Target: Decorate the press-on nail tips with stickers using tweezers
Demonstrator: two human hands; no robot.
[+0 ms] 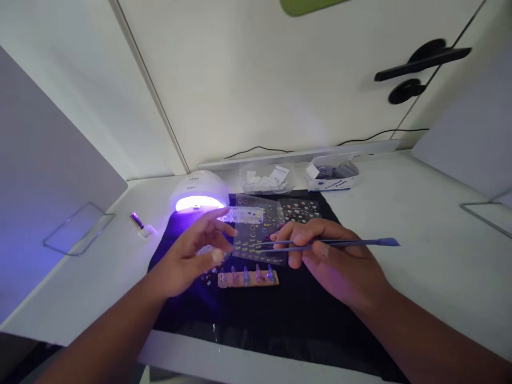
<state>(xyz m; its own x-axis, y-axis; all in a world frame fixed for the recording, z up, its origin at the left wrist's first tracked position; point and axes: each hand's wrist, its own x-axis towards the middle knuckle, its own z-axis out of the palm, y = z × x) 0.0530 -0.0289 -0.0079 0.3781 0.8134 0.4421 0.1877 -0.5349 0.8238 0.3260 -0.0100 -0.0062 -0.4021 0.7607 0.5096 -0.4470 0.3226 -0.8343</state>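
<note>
My right hand (334, 253) grips blue-grey tweezers (348, 242) between thumb and fingers, their tips pointing left. Those tips are over a clear sticker sheet (260, 221) with small yellow and pale designs. Across from it, my left hand (192, 250) hovers with its fingers apart and curved, and nothing shows between them. Below both hands lies a wooden strip (250, 280) bearing several pointed artificial nails (247, 276) in clear, pink and blue. Small shiny pieces (208, 277) lie beside it, partly behind my left hand.
A lit white nail lamp (200, 186) stands at the back left of the black mat (272, 314). A polish bottle (141, 224) is farther left. Behind are a clear container of white packets (267, 180) and an open box (333, 175). A decoration sheet (302, 210) lies right.
</note>
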